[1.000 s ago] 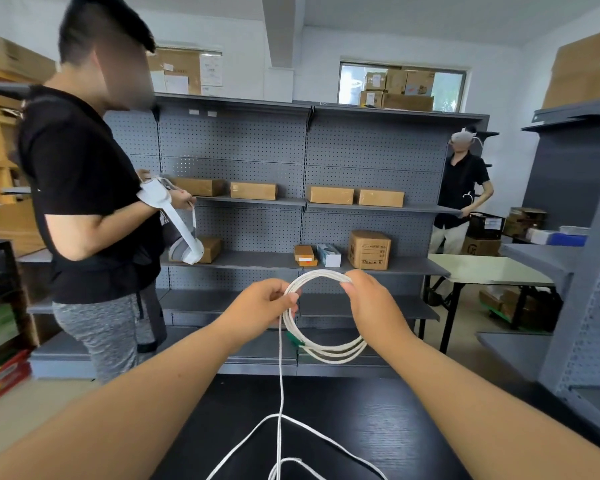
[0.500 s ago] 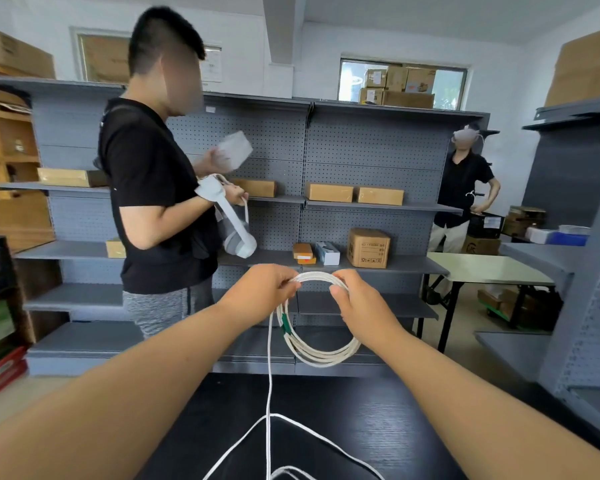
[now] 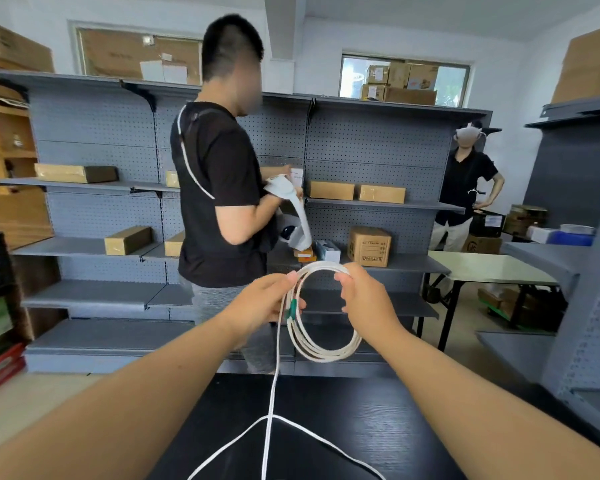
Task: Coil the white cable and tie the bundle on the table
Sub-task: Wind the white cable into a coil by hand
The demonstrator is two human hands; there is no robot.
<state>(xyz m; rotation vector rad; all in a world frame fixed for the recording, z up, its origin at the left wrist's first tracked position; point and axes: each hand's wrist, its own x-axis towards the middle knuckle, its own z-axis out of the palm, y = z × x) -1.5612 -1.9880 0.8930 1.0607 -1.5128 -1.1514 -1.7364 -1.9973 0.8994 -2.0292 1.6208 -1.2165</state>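
- Cable first: the white cable (image 3: 329, 355) hangs as one coil in the air at 12 o'clock from you, above the far edge of the black worktop (image 3: 343, 427) and not resting on it.
- Your left hand (image 3: 257, 306) pinches the coil at its 9 o'clock, thumb and fingers closed just by the green piece (image 3: 292, 308). Your right hand (image 3: 364, 303) has its fingers curled round the strands at about 1 o'clock.
- To do this step well, make the left pinch the anchor. Let the right hand draw up the slack strand (image 3: 274, 375) and lay each new turn the same size as the others, flat against them. I judge that a twisted turn would spring the bundle apart before you can tie it.
- Count: one cable, one coil of roughly four turns (the strands overlap, so this is not certain), one green piece, two hands on it.
- Three lines of slack cross the worktop towards 6 o'clock, so plenty is left to wind.
- Beyond the worktop are two other people: one in a black shirt (image 3: 219, 202) at 11 o'clock, and another (image 3: 465, 188) at 2 o'clock.
- At least seven brown boxes sit on the grey shelving (image 3: 378, 150).
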